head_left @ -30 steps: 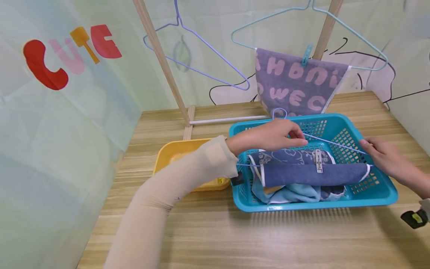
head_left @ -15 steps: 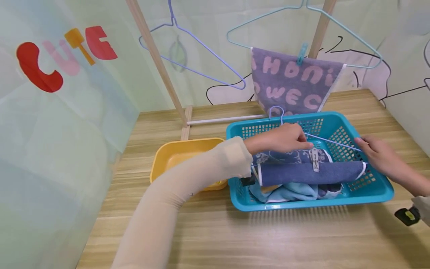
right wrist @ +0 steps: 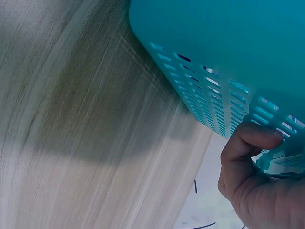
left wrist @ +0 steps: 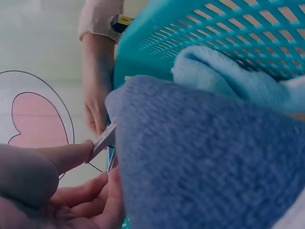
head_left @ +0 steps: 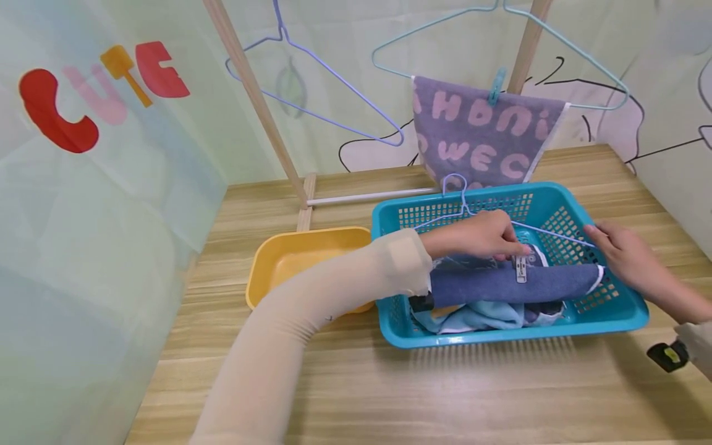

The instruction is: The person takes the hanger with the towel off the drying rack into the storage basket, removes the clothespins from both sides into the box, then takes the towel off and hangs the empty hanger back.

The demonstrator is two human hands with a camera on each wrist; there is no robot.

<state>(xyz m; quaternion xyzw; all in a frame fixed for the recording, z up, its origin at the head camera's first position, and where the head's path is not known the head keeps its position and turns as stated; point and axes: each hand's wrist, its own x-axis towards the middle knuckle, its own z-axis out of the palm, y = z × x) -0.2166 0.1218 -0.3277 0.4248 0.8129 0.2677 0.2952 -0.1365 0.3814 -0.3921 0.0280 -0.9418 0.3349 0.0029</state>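
My left hand (head_left: 481,236) reaches over the teal basket (head_left: 500,338) and pinches a pale clothespin (head_left: 521,271) on a dark blue towel (head_left: 562,281). In the left wrist view the thumb presses one arm of the clothespin (left wrist: 101,141), with fingers behind the other. The towel is folded over the bottom bar of a lilac wire hanger (head_left: 556,234), whose hook rises above the basket's back rim. At the basket's right side, my right hand (head_left: 634,259) holds the hanger's right end, its thumb (right wrist: 262,135) bent over near the rim in the right wrist view.
Light blue cloth (head_left: 489,315) lies in the basket under the hanger. A yellow tub (head_left: 283,256) stands to its left. Behind, a wooden rack (head_left: 267,117) carries a bare lilac hanger (head_left: 345,77) and a teal hanger (head_left: 589,55) with a clipped purple towel (head_left: 478,130).
My left hand has moved right and down onto the clothespin, and its fingers have closed on it. The right hand stays at the hanger's end. The head view has shifted slightly.
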